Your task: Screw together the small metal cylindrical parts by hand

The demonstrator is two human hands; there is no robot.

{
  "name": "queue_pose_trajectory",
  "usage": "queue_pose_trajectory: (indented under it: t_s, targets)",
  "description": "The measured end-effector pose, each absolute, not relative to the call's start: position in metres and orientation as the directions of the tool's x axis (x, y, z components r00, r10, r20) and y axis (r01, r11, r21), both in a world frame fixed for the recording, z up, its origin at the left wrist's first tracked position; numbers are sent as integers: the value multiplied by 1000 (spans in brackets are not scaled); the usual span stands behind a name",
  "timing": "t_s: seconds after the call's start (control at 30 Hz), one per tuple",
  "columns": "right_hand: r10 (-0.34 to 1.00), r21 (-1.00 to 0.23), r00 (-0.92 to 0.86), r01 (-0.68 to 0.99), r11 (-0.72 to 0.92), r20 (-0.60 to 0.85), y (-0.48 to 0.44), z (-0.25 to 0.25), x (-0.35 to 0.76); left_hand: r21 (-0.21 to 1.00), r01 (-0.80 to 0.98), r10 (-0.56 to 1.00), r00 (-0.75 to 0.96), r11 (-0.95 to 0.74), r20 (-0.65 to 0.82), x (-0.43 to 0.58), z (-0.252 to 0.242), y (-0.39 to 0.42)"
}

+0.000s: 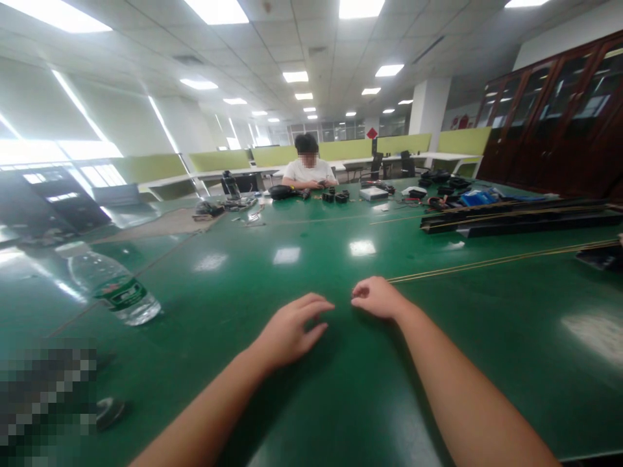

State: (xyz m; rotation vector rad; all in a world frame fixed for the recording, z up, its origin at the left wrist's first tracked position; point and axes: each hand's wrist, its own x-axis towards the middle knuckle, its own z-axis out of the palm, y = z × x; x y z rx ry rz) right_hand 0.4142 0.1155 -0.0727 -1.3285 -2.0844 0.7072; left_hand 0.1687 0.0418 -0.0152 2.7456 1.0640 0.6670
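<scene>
Over the green tabletop (311, 259), my left hand (294, 327) is open, thumb and fingers apart with nothing between them. A short gap to its right, my right hand (378, 297) has its fingers curled in and the thumb pressed toward them. What those fingers hold, if anything, is too small to make out. A pair of thin yellow strands (487, 263) runs from the right side of the table up to the back of my right hand; whether they are gripped or just end behind it, I cannot tell.
A clear plastic water bottle (114, 285) with a green label stands at left. Black long rails (525, 217) lie far right, beside a blue plastic bag (479, 196). Across the table sits a person in a white shirt (310, 172), behind several small black parts (335, 196) and a white box (374, 194).
</scene>
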Motion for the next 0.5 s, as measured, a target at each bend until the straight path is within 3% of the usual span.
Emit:
queue_pose_trajectory:
  t_s: [0.13, 0.23, 0.4, 0.5]
  targets:
    - [901, -747, -407, 550, 373, 150, 117, -73, 419, 106, 607, 607, 735, -788, 302, 224, -42, 79]
    - [903, -766, -414, 542, 346, 115, 118, -72, 421, 64, 612, 597, 734, -788, 325, 244, -57, 95]
    - [907, -832, -409, 466, 303, 101, 116, -67, 420, 147, 680, 679, 637, -718, 366, 231, -51, 94]
    - [914, -850, -399, 451, 271, 79, 114, -65, 420, 261, 742, 761, 481, -618, 436, 190, -34, 77]
